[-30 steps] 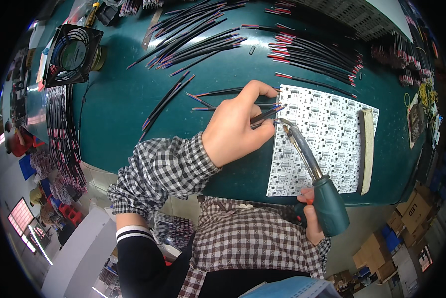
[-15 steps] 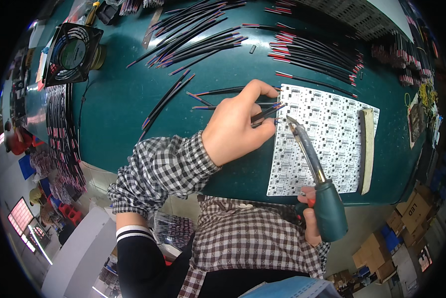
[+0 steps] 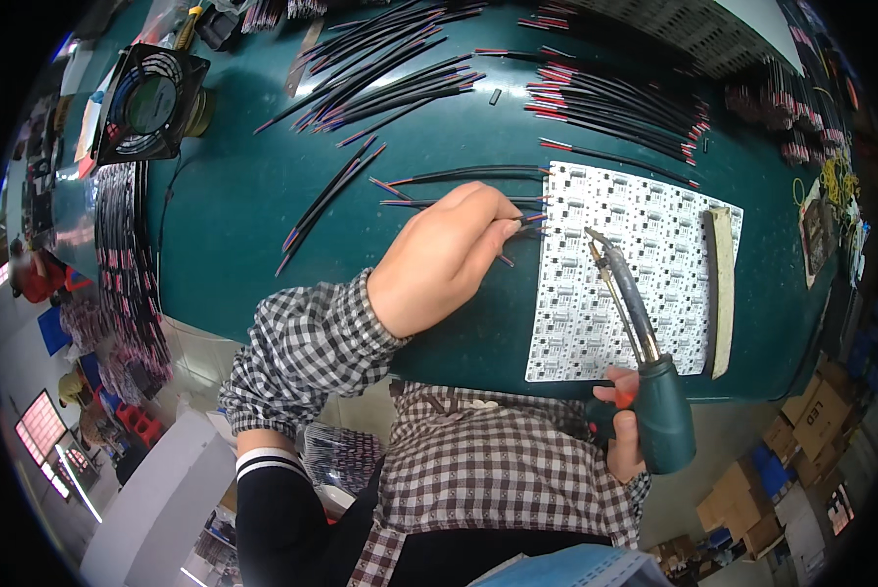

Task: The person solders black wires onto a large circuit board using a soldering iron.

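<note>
My left hand is closed in a pinch on a thin black wire with coloured ends, beside the left edge of a white circuit board panel. Most of that wire is hidden under my fingers. Just above my hand, other black wires reach to the same board edge. My right hand grips a soldering gun by its dark green handle. Its metal tip points up and left over the panel, apart from the held wire. A thin metal tube runs alongside the barrel.
A pale bar lies along the panel's right edge. Black wires with red and white ends are spread beyond it. More wires lie at the far left of centre, near a black fan. Wire bundles line the left edge.
My left hand has shifted slightly left and down, its fingers drawn closer together. The soldering gun's tip has moved right, away from the board's left edge.
</note>
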Tool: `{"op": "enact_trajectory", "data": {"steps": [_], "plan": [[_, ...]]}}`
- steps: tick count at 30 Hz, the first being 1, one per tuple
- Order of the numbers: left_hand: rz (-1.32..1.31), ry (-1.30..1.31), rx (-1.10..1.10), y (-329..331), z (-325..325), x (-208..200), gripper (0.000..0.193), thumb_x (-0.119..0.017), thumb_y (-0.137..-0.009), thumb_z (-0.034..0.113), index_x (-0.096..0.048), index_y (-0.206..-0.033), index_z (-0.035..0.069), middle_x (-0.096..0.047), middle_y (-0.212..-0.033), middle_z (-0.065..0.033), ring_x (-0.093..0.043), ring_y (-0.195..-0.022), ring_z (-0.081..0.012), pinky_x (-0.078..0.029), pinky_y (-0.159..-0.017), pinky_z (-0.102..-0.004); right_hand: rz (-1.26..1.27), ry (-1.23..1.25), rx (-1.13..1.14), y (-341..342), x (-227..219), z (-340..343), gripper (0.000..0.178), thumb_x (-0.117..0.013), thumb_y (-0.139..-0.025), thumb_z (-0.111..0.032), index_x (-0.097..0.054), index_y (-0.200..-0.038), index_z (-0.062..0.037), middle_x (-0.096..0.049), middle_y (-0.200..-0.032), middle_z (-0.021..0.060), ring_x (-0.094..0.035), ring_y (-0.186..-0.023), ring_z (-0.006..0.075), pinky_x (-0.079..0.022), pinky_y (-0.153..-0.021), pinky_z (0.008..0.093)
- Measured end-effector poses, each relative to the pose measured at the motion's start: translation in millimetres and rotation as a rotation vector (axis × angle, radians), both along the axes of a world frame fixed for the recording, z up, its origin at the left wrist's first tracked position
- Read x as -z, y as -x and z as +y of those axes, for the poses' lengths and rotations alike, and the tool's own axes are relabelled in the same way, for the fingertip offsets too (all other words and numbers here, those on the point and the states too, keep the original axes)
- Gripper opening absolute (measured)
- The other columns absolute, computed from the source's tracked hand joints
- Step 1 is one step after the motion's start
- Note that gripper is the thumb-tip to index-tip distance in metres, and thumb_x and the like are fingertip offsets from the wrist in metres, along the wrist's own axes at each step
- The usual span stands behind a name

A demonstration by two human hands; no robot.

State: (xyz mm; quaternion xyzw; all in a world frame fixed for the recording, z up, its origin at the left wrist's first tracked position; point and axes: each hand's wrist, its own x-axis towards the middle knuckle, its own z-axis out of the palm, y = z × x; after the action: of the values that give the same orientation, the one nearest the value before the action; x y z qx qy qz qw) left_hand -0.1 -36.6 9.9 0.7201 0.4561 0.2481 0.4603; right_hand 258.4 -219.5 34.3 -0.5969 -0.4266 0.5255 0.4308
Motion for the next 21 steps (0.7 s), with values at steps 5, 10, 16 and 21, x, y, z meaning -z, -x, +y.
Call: {"op": "enact_trajectory", "data": {"steps": [5, 10, 16, 21], "plan": [[0.031, -0.424, -0.122, -10, -18, -31, 0.014, -0.065, -0.084, 0.003, -0.059, -0.097, -0.001, -0.062, -0.088, -0.0165, -0.063, -0.079, -0.0322, -0.051, -0.067, -0.0366, 0.035, 0.054, 0.035, 0, -5, -1, 0.071, -0.076, -0.086, -0.025, -0.038, -0.137, 0.006, -0.059, -0.116, 0.0183, -0.061, -0.114, 0.0325, -0.058, -0.089, 0.0401], [-0.01, 0.165, -0.154, -19, -17, -6, 0.014, -0.071, -0.081, 0.004, -0.063, -0.091, -0.003, -0.066, -0.077, -0.0064, -0.059, -0.069, -0.0079, -0.049, -0.065, -0.0247, -0.024, 0.06, 0.016, -2, -7, -1, 0.071, -0.075, -0.087, -0.027, -0.037, -0.139, 0.0055, -0.057, -0.119, 0.0191, -0.061, -0.115, 0.0319, -0.058, -0.089, 0.04], [-0.033, 0.36, -0.185, -16, -13, 6, 0.015, -0.071, -0.081, 0.007, -0.062, -0.085, -0.004, -0.064, -0.077, -0.0026, -0.055, -0.072, -0.004, -0.047, -0.066, -0.0224, -0.13, 0.045, -0.073, -3, -7, -3, 0.058, -0.073, -0.089, -0.025, -0.047, -0.131, 0.0062, -0.061, -0.109, 0.0165, -0.066, -0.103, 0.0277, -0.059, -0.083, 0.0364], [-0.043, 0.264, -0.217, -18, -13, 10, 0.018, -0.072, -0.074, 0.016, -0.064, -0.079, 0.0, -0.066, -0.068, -0.012, -0.066, -0.06, -0.021, -0.051, -0.057, -0.0316, -0.168, -0.083, -0.178, -8, 4, -7, 0.046, -0.073, -0.088, -0.022, -0.056, -0.12, 0.0054, -0.064, -0.1, 0.0153, -0.069, -0.088, 0.0234, -0.058, -0.077, 0.0332]]}}
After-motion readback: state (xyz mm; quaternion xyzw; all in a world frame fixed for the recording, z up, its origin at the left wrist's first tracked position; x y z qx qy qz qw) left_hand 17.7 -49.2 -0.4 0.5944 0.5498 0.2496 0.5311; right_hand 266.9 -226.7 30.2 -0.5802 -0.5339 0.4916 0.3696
